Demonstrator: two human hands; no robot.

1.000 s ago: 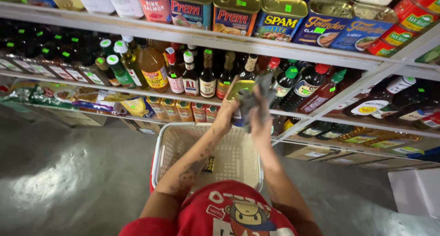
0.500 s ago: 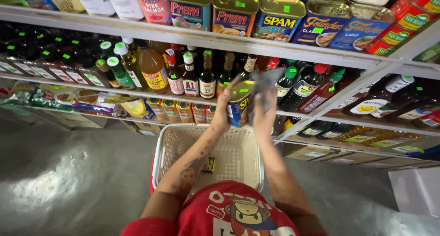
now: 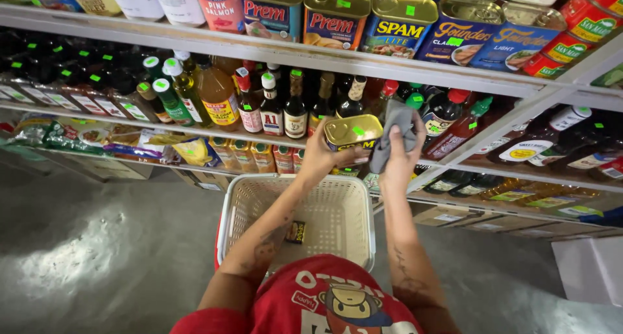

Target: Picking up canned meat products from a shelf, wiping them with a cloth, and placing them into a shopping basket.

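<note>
Left hand point(image 3: 319, 157) fingers wrap the near-left side of a gold rectangular meat tin point(image 3: 352, 133), holding it up in front of the middle shelf. Right hand point(image 3: 401, 153) fingers are closed on a grey cloth point(image 3: 394, 131), pressing it against the tin's right end; the cloth bunches up over the fingertips, so exact finger placement behind it can't be made out. Both forearms rise from the bottom of the view, over a cream plastic shopping basket point(image 3: 241, 204) sitting below the hands. One small dark tin point(image 3: 296, 231) lies flat on the basket floor, near its centre. A red printed shirt point(image 3: 337, 301) covers the basket's near edge.

Surface and room: white metal store shelving point(image 3: 195, 45) runs across the far side. Top shelf carries canned meat tins point(image 3: 337, 12) in a row, tops cut off by the frame. Middle shelf holds sauce bottles point(image 3: 272, 107), dark ones far left in shadow and hard to tell apart. Lower shelf has packets and small jars point(image 3: 259, 157), partly hidden by the arms. Floor is bare grey concrete point(image 3: 97, 256) with a bright glare patch at left. Cardboard cartons point(image 3: 448, 214) sit under the shelving at right, partly hidden.
</note>
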